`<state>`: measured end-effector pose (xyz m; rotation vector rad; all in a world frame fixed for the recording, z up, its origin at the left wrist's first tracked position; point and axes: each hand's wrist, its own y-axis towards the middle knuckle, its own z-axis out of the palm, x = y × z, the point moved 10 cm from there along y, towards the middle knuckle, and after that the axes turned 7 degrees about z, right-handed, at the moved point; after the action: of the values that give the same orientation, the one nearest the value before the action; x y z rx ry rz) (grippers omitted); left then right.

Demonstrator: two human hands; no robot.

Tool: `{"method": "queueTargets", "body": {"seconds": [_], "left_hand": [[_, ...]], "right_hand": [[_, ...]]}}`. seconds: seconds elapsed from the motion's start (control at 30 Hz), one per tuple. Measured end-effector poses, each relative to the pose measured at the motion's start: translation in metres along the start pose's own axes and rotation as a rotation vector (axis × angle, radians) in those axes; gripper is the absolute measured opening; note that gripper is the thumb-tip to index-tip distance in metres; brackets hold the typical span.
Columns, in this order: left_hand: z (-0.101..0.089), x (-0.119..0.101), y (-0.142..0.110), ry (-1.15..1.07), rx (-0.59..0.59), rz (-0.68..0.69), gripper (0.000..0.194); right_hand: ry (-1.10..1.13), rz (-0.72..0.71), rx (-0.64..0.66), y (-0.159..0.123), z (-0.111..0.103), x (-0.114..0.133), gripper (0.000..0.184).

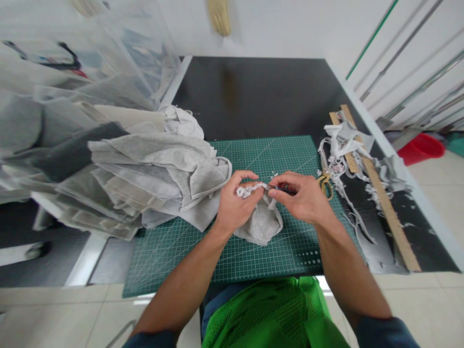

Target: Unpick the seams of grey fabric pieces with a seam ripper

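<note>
Black table (268, 92), fabric pile (145, 159) left of held cloth (261, 224), scraps (346, 137) right.

We have a grey cloth (263, 224), soft and bunched, its lower part spreading toward us in a rounded fold over the green mat (232, 261). Its upper edge, paler, frilled and curled, is pinched in our left hand (237, 203). In our right hand (302, 197) we hold a slim dark tool (286, 190), lying roughly sideways, its tip at that edge; our grip covers much of it.
</note>
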<state>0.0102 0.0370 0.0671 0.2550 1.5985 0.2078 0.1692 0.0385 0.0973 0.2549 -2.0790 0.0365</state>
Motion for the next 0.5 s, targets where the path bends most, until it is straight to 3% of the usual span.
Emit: {"method": "queueTargets", "body": {"seconds": [0.5], "left_hand": [[-0.0020,-0.0031,0.0000,-0.002,-0.017,0.000,0.020]], "right_hand": [[0.000,-0.014,-0.043,-0.0020,-0.0012,0.0023,0.010]]}}
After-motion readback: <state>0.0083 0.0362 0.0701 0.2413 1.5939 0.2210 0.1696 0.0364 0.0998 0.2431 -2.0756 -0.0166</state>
